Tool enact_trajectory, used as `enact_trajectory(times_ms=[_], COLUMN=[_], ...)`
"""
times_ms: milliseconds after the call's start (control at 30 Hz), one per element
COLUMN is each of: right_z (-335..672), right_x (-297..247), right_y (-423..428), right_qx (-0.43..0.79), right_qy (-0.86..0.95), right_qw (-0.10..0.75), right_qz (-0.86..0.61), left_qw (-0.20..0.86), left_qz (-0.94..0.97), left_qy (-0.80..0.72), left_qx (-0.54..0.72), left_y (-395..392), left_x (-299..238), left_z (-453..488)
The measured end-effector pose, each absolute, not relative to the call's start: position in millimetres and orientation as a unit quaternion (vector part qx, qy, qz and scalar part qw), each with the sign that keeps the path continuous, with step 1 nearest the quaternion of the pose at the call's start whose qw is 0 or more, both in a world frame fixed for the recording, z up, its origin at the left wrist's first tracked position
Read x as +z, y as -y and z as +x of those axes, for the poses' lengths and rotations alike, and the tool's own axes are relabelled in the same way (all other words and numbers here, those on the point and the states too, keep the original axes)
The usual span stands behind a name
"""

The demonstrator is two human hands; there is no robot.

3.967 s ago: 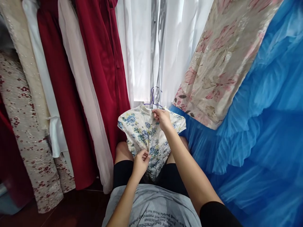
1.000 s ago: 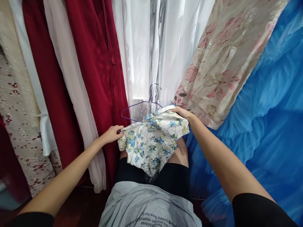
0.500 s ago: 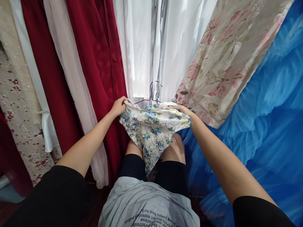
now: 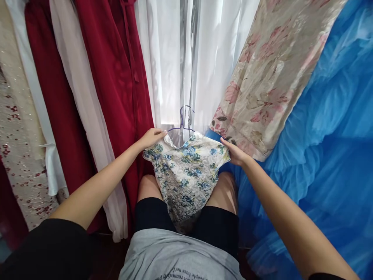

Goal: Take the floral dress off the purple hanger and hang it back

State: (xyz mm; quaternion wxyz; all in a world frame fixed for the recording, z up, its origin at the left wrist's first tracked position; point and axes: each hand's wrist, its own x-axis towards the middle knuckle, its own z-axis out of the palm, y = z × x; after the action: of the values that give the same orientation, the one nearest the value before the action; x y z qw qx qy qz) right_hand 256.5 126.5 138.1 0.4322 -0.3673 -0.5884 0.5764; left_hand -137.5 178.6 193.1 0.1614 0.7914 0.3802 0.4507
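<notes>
A white dress or top with blue and yellow flowers [image 4: 189, 167] hangs on a purple wire hanger [image 4: 182, 123] in front of my legs. Its neckline faces away from me and its lower part drops between my knees. My left hand [image 4: 153, 138] is closed on the left shoulder, fingertips at the neckline. At the opposite shoulder, my right hand [image 4: 235, 152] grips the sleeve edge with the thumb on top; its other fingers are mostly hidden.
Dark red gowns [image 4: 107, 77] and a pale pink one [image 4: 75, 77] hang to the left. White cloth [image 4: 166, 62] hangs straight ahead. A beige flowered dress [image 4: 265, 85] and blue tulle [image 4: 335, 175] fill the right side.
Both shoulders of the garment now lie flatter and the neckline shows more openly. My right hand has shifted outward to the sleeve edge; my left has moved slightly inward along the shoulder.
</notes>
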Motion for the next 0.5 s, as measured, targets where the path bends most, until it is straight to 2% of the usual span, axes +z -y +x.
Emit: enact_trajectory(times_ms=[67, 133, 233, 300, 333, 400, 500], right_z=[260.3, 258.7, 243.1, 223.1, 211.1, 186.7, 161.0], right_x=[143.2, 155.7, 183.4, 201.2, 208.2, 217.2, 218.4], right_y=[-120.0, -119.1, -120.5, -111.6, -101.8, -72.3, -22.6], right_qx=[0.552, 0.516, 0.474, 0.465, 0.469, 0.492, 0.467], right_qy=[0.6, 0.597, 0.55, 0.539, 0.552, 0.62, 0.784], right_qw=[0.461, 0.514, 0.607, 0.628, 0.615, 0.538, 0.346], right_qz=[-0.352, -0.337, -0.321, -0.315, -0.311, -0.288, -0.218], left_qw=[0.178, 0.149, 0.033, -0.049, -0.069, -0.031, 0.098], left_qz=[0.814, 0.814, 0.803, 0.782, 0.765, 0.706, 0.602], left_qy=[-0.334, -0.33, -0.371, -0.416, -0.437, -0.461, -0.447], left_qx=[0.44, 0.454, 0.466, 0.461, 0.469, 0.537, 0.654], left_y=[-173.5, -169.1, -166.5, -169.3, -172.1, -179.5, -188.9], left_x=[196.2, 203.4, 216.3, 220.9, 220.8, 215.2, 198.0], left_z=[-133.4, -126.1, -116.4, -115.4, -117.1, -123.7, -135.3])
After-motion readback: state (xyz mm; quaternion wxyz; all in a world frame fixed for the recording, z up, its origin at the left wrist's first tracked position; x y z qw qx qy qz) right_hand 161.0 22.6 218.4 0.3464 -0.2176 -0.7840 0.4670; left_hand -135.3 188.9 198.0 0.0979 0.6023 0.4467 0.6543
